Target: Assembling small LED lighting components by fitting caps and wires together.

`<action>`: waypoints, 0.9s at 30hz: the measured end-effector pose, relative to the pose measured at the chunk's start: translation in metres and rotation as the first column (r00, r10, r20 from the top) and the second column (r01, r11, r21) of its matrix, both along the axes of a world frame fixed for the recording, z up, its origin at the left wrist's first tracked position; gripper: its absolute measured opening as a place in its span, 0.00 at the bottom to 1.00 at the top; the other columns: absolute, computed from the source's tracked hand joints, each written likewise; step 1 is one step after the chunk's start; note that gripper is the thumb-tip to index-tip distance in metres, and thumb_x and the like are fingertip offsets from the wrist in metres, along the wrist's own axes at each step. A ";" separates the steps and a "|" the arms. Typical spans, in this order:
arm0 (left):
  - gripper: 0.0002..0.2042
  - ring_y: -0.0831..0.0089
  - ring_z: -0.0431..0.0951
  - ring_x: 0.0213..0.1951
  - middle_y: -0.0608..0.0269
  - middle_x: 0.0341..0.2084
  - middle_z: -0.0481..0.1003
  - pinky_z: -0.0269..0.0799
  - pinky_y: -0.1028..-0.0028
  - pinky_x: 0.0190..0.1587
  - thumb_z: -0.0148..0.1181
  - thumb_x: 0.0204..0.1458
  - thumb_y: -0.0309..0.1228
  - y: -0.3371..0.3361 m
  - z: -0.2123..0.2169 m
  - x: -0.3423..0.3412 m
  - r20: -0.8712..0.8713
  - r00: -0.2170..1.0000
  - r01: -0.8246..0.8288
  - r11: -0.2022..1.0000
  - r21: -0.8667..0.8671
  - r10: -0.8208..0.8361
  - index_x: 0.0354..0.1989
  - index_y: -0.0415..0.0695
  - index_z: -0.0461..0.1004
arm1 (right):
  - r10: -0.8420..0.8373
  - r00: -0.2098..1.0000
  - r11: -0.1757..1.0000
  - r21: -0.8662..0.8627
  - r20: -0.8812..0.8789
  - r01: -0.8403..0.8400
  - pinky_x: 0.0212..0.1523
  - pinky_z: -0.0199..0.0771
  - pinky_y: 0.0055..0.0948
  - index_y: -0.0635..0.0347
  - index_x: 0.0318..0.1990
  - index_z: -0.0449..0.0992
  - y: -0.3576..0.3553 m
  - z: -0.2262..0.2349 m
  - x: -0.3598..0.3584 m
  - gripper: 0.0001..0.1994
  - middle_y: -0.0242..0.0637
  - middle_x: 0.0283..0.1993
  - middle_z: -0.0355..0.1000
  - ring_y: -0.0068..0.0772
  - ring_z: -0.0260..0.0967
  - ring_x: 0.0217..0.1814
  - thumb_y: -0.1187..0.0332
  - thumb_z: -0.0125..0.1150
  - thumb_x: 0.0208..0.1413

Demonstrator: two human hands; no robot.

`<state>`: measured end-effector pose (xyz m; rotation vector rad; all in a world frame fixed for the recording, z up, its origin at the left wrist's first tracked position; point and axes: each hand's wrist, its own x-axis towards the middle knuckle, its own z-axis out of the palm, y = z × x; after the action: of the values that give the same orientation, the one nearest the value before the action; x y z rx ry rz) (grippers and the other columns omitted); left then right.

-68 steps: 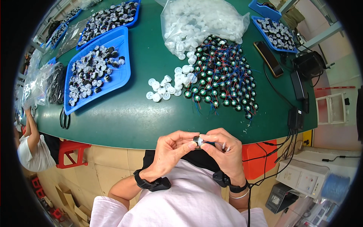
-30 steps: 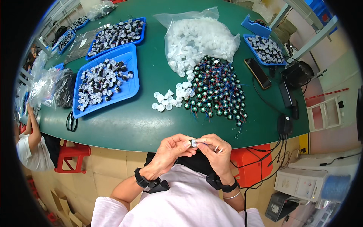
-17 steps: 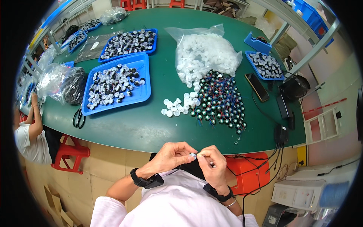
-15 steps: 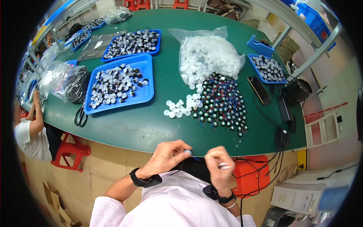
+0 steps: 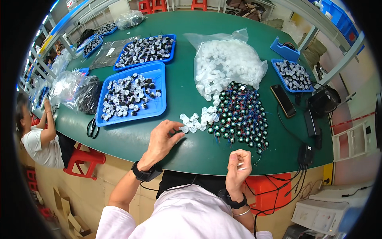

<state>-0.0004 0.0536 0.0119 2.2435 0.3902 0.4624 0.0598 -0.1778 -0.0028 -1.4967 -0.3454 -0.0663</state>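
Observation:
My left hand [image 5: 162, 138] reaches over the near edge of the green table [image 5: 151, 125]. Its thumb and fingers are apart, the fingertips right at a loose group of small white translucent plastic caps [image 5: 193, 126]. My right hand [image 5: 238, 165] is closed near the table's front edge; a bit of something white shows between its fingers, too small to make out. Beyond it lies a heap of small round parts with red and blue wires [image 5: 240, 115]. Behind that heap, an open clear plastic bag [image 5: 229, 59] is full of white caps.
Two blue trays of black-and-clear parts, a near one [image 5: 159, 107] and a far one [image 5: 174, 49], stand left, by black-handled scissors [image 5: 92, 129]. On the right are a smaller blue tray [image 5: 293, 75], a phone [image 5: 283, 100] and cables [image 5: 304, 153]. A person [image 5: 43, 139] sits at far left.
My left hand has moved forward from in front of my body to the white caps; the small wired part no longer shows in it. My right hand has risen slightly, still closed.

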 end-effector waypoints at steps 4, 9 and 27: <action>0.14 0.67 0.70 0.27 0.62 0.26 0.70 0.69 0.71 0.29 0.68 0.41 0.25 -0.007 0.000 0.013 -0.035 0.997 0.082 0.957 0.279 -0.075 0.38 0.45 0.75 | 0.010 0.994 0.999 -0.041 0.113 -0.005 0.24 0.56 0.19 0.62 0.35 0.67 0.001 -0.020 -0.005 0.07 0.31 0.28 0.64 0.18 0.54 0.24 0.67 0.55 0.60; 0.11 0.75 0.74 0.30 0.62 0.32 0.75 0.71 0.77 0.32 0.66 0.46 0.27 -0.015 0.005 0.012 -0.095 0.989 0.067 0.912 -0.405 -0.115 0.38 0.40 0.75 | 0.230 0.972 0.924 -0.322 0.045 -0.204 0.28 0.65 0.28 0.65 0.40 0.67 -0.009 -0.005 -0.007 0.10 0.40 0.31 0.69 0.32 0.65 0.26 0.66 0.49 0.63; 0.14 0.75 0.77 0.41 0.57 0.42 0.76 0.76 0.82 0.39 0.55 0.57 0.29 -0.077 0.011 -0.008 0.037 0.950 0.039 0.000 -0.999 -0.311 0.49 0.36 0.72 | 0.472 0.824 0.746 -0.358 -0.312 -0.562 0.23 0.65 0.34 0.62 0.44 0.65 -0.039 0.045 -0.011 0.08 0.40 0.20 0.66 0.39 0.67 0.20 0.68 0.49 0.62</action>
<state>-0.0082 -0.0234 0.0229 0.7872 0.3376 -0.2388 0.0484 -0.2173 0.0418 -1.7783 -0.6354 0.6549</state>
